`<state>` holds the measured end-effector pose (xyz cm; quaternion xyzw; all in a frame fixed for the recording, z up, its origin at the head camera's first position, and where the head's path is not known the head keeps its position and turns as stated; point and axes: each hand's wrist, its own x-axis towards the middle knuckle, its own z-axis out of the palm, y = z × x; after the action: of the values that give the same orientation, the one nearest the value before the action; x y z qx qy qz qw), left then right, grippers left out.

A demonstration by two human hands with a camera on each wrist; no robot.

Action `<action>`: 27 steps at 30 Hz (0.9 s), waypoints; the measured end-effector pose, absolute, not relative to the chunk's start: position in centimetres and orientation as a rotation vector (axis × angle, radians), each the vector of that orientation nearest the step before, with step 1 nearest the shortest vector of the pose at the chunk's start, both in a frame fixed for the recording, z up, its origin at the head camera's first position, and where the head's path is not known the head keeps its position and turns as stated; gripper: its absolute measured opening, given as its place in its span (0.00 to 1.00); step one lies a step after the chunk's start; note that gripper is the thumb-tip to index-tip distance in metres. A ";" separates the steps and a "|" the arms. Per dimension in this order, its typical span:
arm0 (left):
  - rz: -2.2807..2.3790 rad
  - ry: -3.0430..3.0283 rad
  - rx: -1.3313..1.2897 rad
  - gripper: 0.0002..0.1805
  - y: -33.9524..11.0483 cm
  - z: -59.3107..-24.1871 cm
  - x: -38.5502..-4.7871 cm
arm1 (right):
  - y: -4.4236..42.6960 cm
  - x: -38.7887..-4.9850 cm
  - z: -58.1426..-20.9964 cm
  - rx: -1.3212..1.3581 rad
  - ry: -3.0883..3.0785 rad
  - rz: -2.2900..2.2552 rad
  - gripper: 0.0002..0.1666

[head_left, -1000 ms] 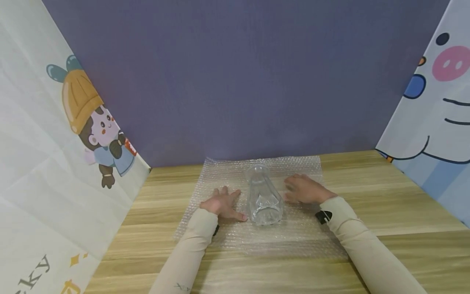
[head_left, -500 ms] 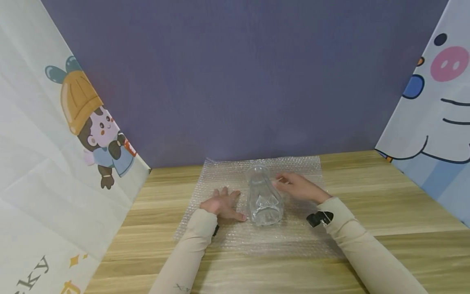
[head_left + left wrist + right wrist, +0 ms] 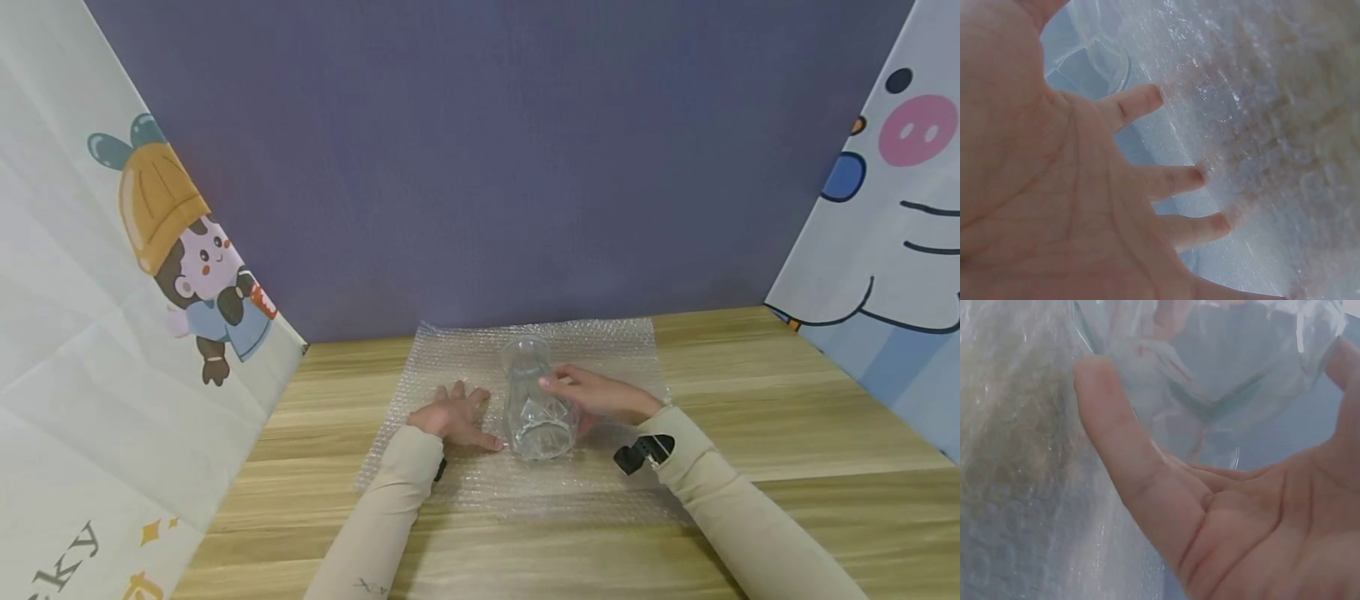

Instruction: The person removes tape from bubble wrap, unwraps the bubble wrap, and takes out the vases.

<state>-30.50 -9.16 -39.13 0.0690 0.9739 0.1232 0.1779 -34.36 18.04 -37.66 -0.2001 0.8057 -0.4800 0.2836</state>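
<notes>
A clear faceted glass vase [image 3: 542, 421] lies on its side on a sheet of bubble wrap [image 3: 465, 350], its narrower end toward the back. My right hand [image 3: 606, 396] holds the vase from the right, one fingertip reaching over its upper side. In the right wrist view, the hand's digits [image 3: 1119, 434] stand on either side of the glass [image 3: 1229, 362]. Flat on the wrap, just left of the vase, rests my left hand [image 3: 450, 417] with fingers spread. Its palm [image 3: 1054, 181] faces the camera in the left wrist view, and the thumb tip is near the vase's base.
The wrap lies on a wood-grain table [image 3: 322, 433], its back edge near a dark purple panel [image 3: 480, 167]. Cartoon-printed white sheets [image 3: 60, 333] flank the table left and right. Dark wrist straps [image 3: 647, 452] show at the sleeves.
My right hand has come left from beside the vase, passed its upper side and now takes hold of it. The left hand and the vase have hardly moved.
</notes>
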 end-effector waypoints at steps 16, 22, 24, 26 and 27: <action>0.351 2.760 0.183 0.55 -9.1 -39.0 -30.5 | 18.0 -34.7 -38.4 -0.406 2.040 -1.307 0.47; 0.360 2.752 0.175 0.55 -9.1 -39.1 -30.4 | 18.0 -34.9 -38.6 -0.410 2.028 -1.302 0.48; 0.358 2.753 0.181 0.55 -9.2 -39.1 -30.5 | 18.0 -34.8 -38.5 -0.423 2.021 -1.301 0.49; 0.356 2.753 0.185 0.55 -9.2 -39.1 -30.5 | 18.0 -34.8 -38.5 -0.417 2.019 -1.308 0.48; 0.355 2.753 0.185 0.55 -9.2 -39.1 -30.5 | 18.0 -34.8 -38.4 -0.420 2.020 -1.309 0.48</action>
<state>-30.49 -9.21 -39.10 0.0654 0.9736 0.1254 0.1790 -34.78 17.97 -38.45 -0.1616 0.7768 -0.5034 0.3421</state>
